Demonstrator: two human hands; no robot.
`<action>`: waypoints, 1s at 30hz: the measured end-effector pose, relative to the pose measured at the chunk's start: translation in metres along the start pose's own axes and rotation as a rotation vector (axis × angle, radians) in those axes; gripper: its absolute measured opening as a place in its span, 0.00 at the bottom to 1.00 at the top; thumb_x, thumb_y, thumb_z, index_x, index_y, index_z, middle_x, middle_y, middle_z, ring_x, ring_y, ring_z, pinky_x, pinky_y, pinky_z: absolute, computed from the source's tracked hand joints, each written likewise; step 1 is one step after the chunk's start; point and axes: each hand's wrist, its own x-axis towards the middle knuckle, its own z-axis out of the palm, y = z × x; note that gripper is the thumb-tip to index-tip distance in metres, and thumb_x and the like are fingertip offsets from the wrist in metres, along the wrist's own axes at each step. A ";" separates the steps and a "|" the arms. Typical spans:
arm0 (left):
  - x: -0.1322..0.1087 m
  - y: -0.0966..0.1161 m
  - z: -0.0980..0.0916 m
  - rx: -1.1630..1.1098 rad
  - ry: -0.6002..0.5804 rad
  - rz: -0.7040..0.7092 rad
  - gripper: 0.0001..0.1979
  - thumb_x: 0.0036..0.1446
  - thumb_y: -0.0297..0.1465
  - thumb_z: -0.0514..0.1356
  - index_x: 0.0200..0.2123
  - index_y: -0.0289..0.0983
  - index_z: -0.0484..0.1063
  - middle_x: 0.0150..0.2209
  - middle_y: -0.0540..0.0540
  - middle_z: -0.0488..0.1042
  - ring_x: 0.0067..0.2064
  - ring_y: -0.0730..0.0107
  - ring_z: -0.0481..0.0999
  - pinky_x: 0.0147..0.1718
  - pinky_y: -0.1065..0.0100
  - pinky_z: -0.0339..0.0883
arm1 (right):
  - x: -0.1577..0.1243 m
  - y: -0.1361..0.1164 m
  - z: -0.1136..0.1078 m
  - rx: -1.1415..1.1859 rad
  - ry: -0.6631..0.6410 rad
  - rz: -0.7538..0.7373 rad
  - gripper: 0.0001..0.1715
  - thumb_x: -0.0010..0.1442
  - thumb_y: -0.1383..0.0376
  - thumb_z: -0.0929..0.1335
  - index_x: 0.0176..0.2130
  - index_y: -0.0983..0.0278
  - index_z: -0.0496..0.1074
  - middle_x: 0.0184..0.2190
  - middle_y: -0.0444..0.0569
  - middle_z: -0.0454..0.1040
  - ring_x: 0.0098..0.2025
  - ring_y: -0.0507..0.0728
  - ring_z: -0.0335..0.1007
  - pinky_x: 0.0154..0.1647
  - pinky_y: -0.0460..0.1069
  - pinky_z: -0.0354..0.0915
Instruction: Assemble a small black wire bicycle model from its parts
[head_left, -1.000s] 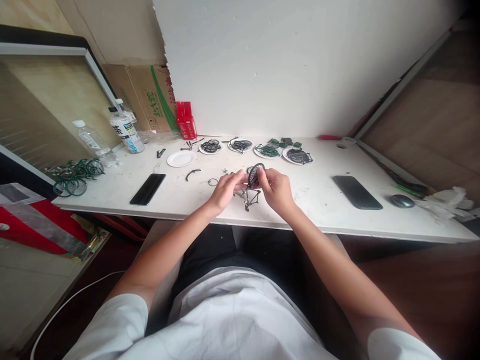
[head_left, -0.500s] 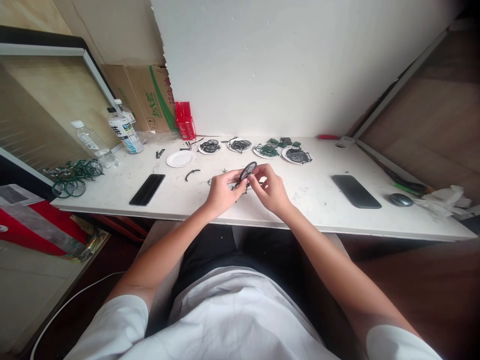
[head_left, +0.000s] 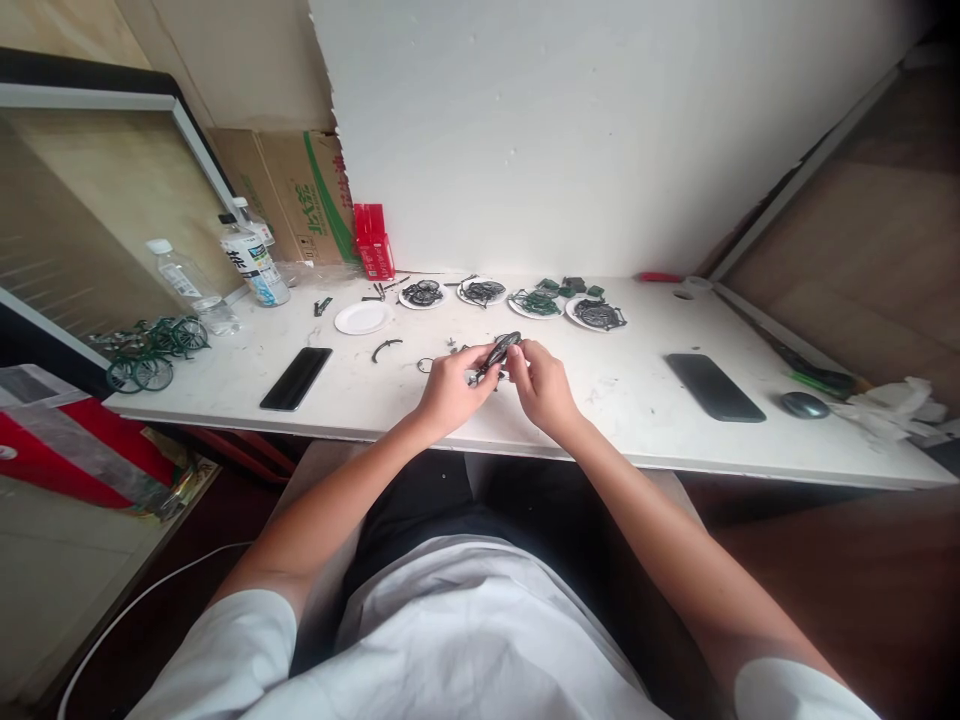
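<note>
Between my two hands, just above the white table, is a small black spoked toy bicycle wheel (head_left: 501,351), tilted so that it shows nearly edge-on. My left hand (head_left: 456,388) pinches its lower left side between thumb and fingers. The fingers of my right hand (head_left: 545,384) close on its upper right edge. More dark bicycle parts show in part below the wheel; my fingers hide how they join it. Left of my hands lie a thin black ring (head_left: 425,366) and a curved black strip (head_left: 386,347).
Plates of black wheels (head_left: 422,293), thin black parts (head_left: 482,291), green frames (head_left: 537,303) and black parts (head_left: 598,313) line the back, beside a bare plate (head_left: 363,318). Assembled toy bicycles (head_left: 154,350), bottles (head_left: 255,262) and a phone (head_left: 296,379) stand left; a dark slab (head_left: 715,387) and mouse (head_left: 805,405) lie right.
The wheel has turned in my fingers from showing its spoked face to nearly edge-on and sits slightly lower. My right hand has shifted a little to the right along its edge.
</note>
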 end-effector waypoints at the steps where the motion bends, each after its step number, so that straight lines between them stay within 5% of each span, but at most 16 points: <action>1: 0.000 0.000 0.000 -0.004 -0.005 -0.004 0.14 0.64 0.31 0.65 0.52 0.37 0.81 0.46 0.41 0.85 0.44 0.60 0.86 0.50 0.63 0.80 | 0.000 -0.001 0.000 0.067 -0.032 0.048 0.27 0.79 0.48 0.55 0.33 0.58 0.63 0.27 0.47 0.71 0.30 0.57 0.68 0.33 0.52 0.63; 4: 0.001 -0.001 -0.001 -0.017 -0.006 -0.022 0.14 0.64 0.32 0.65 0.52 0.37 0.81 0.45 0.42 0.85 0.44 0.61 0.86 0.49 0.64 0.80 | 0.000 -0.003 -0.003 0.135 -0.075 0.105 0.28 0.78 0.45 0.56 0.35 0.59 0.66 0.28 0.47 0.73 0.29 0.56 0.70 0.33 0.51 0.64; 9: 0.004 -0.001 -0.007 -0.015 0.002 -0.023 0.15 0.65 0.33 0.64 0.52 0.37 0.81 0.46 0.43 0.85 0.45 0.61 0.85 0.51 0.62 0.79 | 0.001 -0.001 -0.006 0.072 -0.016 -0.009 0.16 0.74 0.49 0.65 0.48 0.58 0.67 0.40 0.50 0.76 0.41 0.59 0.74 0.32 0.51 0.67; 18: 0.001 0.015 -0.006 0.194 0.071 0.123 0.16 0.65 0.30 0.63 0.54 0.39 0.81 0.49 0.43 0.85 0.47 0.58 0.85 0.54 0.60 0.77 | 0.005 0.004 -0.017 -0.339 0.041 -0.328 0.12 0.77 0.60 0.62 0.40 0.58 0.68 0.36 0.52 0.77 0.44 0.62 0.70 0.29 0.53 0.58; 30: -0.001 0.006 -0.003 0.301 0.046 0.192 0.17 0.66 0.30 0.62 0.56 0.40 0.80 0.46 0.43 0.85 0.43 0.61 0.84 0.49 0.63 0.76 | 0.001 -0.003 -0.009 0.090 -0.074 -0.067 0.27 0.79 0.49 0.55 0.34 0.59 0.66 0.30 0.50 0.73 0.35 0.59 0.69 0.35 0.53 0.64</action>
